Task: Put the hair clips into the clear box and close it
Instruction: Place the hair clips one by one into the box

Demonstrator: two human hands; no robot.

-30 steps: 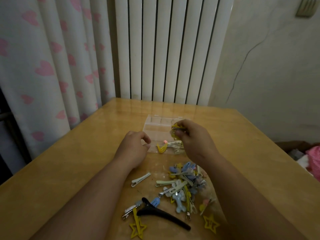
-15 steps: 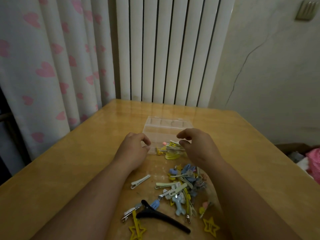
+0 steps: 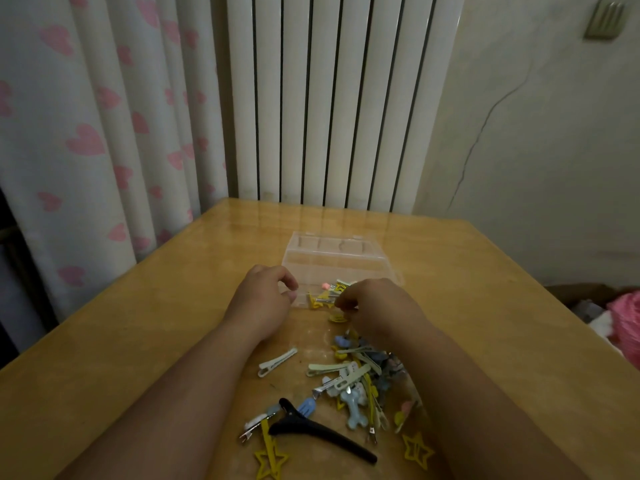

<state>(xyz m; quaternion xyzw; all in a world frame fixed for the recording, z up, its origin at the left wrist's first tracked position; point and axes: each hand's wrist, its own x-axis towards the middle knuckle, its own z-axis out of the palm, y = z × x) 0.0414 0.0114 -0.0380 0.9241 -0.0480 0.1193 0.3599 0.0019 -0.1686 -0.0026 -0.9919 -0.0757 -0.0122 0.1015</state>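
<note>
The clear box [image 3: 332, 261] lies open on the wooden table [image 3: 138, 341], its lid folded back. Several clips [image 3: 327, 296], yellow, silver and pink, sit in its near part. My left hand [image 3: 263, 299] rests at the box's near-left corner, thumb and forefinger pinched on the edge. My right hand [image 3: 377, 306] is at the box's near-right edge. Its fingertips curl down over a small yellow clip [image 3: 337, 318] just in front of the box; whether they grip it is unclear. A pile of mixed hair clips [image 3: 356, 372] lies under my right forearm.
Closer to me lie a white clip [image 3: 277, 362], a long black clip [image 3: 322, 434] and two yellow star clips [image 3: 270, 459]. A radiator [image 3: 329, 98] and a heart-print curtain [image 3: 104, 133] stand behind the table. Pink stuff [image 3: 627, 313] lies off the right edge.
My right hand let a yellow clip fall into the box, then pulled back and down to the box's near edge over another yellow clip. My left hand stayed put.
</note>
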